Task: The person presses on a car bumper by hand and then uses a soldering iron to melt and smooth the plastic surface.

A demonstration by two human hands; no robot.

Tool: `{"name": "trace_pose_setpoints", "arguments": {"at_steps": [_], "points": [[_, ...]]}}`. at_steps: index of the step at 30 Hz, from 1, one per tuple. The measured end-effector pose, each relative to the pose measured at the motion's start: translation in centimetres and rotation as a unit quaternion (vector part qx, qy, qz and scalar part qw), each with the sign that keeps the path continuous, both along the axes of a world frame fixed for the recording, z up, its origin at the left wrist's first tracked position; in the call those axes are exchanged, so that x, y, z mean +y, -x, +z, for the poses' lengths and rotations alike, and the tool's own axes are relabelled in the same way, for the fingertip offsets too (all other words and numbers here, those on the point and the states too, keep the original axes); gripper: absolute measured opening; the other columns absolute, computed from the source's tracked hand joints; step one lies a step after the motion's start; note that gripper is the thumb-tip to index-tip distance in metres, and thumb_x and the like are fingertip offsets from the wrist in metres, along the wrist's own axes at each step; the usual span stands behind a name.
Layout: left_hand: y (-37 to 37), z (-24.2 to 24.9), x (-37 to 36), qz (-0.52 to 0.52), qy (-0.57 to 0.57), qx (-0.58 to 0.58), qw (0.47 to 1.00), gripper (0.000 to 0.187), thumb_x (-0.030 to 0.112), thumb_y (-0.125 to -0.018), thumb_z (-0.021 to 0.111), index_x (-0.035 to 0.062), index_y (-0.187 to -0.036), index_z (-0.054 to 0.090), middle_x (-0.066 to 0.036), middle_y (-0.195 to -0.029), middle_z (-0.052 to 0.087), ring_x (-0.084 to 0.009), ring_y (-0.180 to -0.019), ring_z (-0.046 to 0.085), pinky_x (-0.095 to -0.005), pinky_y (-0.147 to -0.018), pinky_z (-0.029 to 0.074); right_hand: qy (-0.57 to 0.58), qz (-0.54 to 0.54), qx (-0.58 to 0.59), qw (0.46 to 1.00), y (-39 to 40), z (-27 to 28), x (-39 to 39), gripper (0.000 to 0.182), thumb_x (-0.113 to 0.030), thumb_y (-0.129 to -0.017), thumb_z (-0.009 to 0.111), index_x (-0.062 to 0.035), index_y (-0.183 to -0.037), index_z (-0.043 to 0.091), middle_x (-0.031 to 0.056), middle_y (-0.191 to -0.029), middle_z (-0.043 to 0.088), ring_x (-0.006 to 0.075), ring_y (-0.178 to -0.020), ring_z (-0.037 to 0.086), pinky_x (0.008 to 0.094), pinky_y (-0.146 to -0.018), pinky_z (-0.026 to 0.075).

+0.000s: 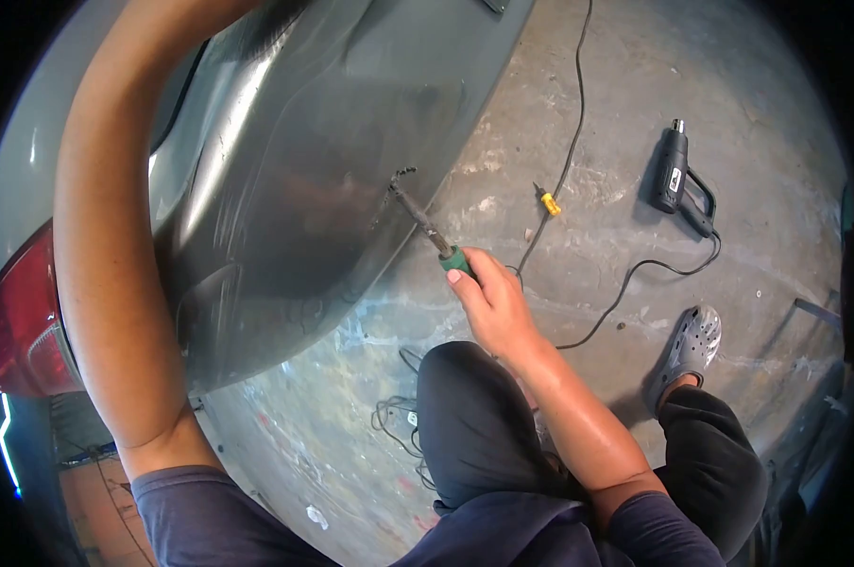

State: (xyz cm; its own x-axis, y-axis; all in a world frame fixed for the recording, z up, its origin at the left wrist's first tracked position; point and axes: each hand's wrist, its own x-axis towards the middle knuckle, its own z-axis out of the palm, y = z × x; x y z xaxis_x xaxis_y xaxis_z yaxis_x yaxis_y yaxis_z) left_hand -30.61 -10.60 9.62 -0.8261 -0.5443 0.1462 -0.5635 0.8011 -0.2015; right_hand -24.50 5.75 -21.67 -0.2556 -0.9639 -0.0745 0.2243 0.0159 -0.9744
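Note:
My right hand (495, 300) is closed around the green handle of a scraper-like tool (418, 214). Its metal shaft points up and to the left, and dark, crumbly residue clings to the tip. That tip overlaps the edge of the grey car body panel (290, 246), which has a dull, darker patch on this side. My left arm (115, 236) reaches up along the car past the red tail light (25, 326); the hand itself lies beyond the top of the view.
On the concrete floor (625, 151) to the right rests a black heat gun (673, 175) with its cord trailing towards me. A yellow-bodied connector (549, 201) lies by another black cable (578, 104). Thin tangled wires (415, 430) lie beside my knee, and my grey clog (699, 338) stands at right.

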Motion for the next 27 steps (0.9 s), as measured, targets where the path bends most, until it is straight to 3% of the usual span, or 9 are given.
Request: {"name": "trace_pose_setpoints", "arguments": {"at_steps": [8, 14, 27], "points": [[0.0, -0.3, -0.4, 0.001, -0.001, 0.003, 1.000, 0.041, 0.026, -0.102, 0.062, -0.0045, -0.129, 0.067, -0.023, -0.117, 0.074, -0.0294, -0.107, 0.072, -0.0381, -0.097, 0.056, 0.000, 0.033, -0.008, 0.999, -0.1, 0.2, -0.4, 0.031, -0.024, -0.104, 0.056, 0.0037, -0.117, 0.058, 0.0243, -0.105, 0.064, 0.0430, -0.101, 0.062, 0.0438, -0.088, 0.048], [0.2, -0.3, -0.5, 0.005, 0.019, -0.014, 1.000, 0.042, 0.026, -0.102, 0.063, -0.0046, -0.129, 0.066, -0.023, -0.117, 0.074, -0.0298, -0.106, 0.073, -0.0388, -0.096, 0.057, 0.016, -0.040, 0.009, 0.999, -0.8, -0.5, 0.1, 0.029, -0.025, -0.103, 0.056, 0.0015, -0.114, 0.059, 0.0240, -0.104, 0.064, 0.0437, -0.098, 0.062, 0.0454, -0.085, 0.049], [-0.4, -0.9, -1.6, -0.030, 0.028, 0.004, 0.999, 0.043, 0.026, -0.102, 0.062, -0.0059, -0.131, 0.065, -0.025, -0.118, 0.073, -0.0311, -0.106, 0.072, -0.0397, -0.097, 0.056, 0.043, -0.063, 0.064, 0.995, -0.9, -1.0, -0.1, 0.030, -0.021, -0.098, 0.065, 0.0002, -0.119, 0.060, 0.0206, -0.105, 0.065, 0.0416, -0.095, 0.065, 0.0443, -0.082, 0.052]]}}
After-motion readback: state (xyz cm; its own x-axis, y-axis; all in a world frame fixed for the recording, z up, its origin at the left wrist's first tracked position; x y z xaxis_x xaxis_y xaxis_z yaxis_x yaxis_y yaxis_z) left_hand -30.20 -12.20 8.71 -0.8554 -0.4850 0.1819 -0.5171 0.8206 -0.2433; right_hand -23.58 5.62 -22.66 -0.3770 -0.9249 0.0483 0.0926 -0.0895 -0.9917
